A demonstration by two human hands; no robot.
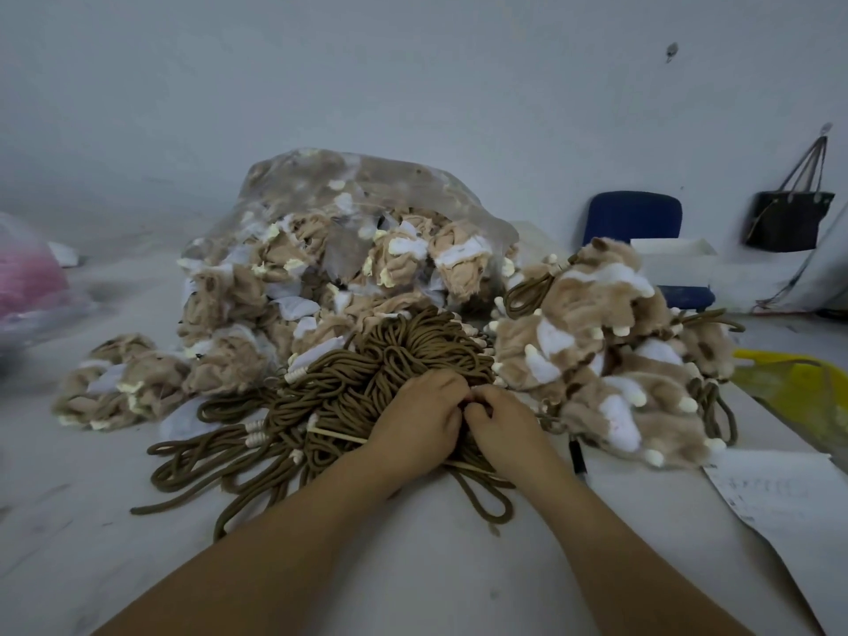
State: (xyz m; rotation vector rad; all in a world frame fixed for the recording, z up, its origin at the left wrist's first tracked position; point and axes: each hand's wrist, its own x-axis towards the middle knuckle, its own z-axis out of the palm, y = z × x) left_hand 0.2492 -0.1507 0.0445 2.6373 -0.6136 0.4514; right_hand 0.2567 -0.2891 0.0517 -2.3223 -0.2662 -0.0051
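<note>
Nearest, the left hand (420,417) and right hand (500,422) met knuckle to knuckle on the brown cords (367,374), fingers curled tight round strands at the heap's near edge, mid-surface (413,566). Far left sat a pink bag (27,273), then loose plush toys (119,378) and a clear sack of plush (348,241) behind the cords. A thin stick (339,436) ran under the left wrist. Rightward lay a black pen (577,456), a corded plush heap (610,351) crowding the right hand, a paper sheet (789,498), and a yellow bag (798,383).
</note>
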